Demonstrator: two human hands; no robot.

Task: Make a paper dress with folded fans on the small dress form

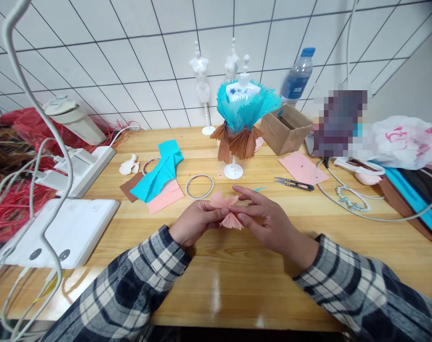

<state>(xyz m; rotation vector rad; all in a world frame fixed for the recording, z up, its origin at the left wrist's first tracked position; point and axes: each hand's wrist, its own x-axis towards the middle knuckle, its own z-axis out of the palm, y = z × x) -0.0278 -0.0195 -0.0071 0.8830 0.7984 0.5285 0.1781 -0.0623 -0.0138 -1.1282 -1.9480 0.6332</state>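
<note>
Between my two hands is a small pink piece of crepe paper [232, 221], gathered at its middle and fanned out at top and bottom with jagged edges. My left hand [196, 219] pinches it from the left with thumb and fingers. From the other side, my right hand [269, 221] has its thumb and fingertips on the gathered middle. Beyond them stands a mini mannequin in a dress of turquoise [237, 111] and brown crepe paper [239, 144] on a white round base [233, 171]. A pale ring [199, 175] lies just past my left hand.
Turquoise [159, 173] and pink paper sheets [166, 195] overlap at left. Thread snips [294, 184] lie at right by another pink sheet [303, 167]. Behind are a cardboard box [286, 135], a water bottle [299, 78] and bare mannequins [201, 78]. Cables cross over a power strip [91, 166].
</note>
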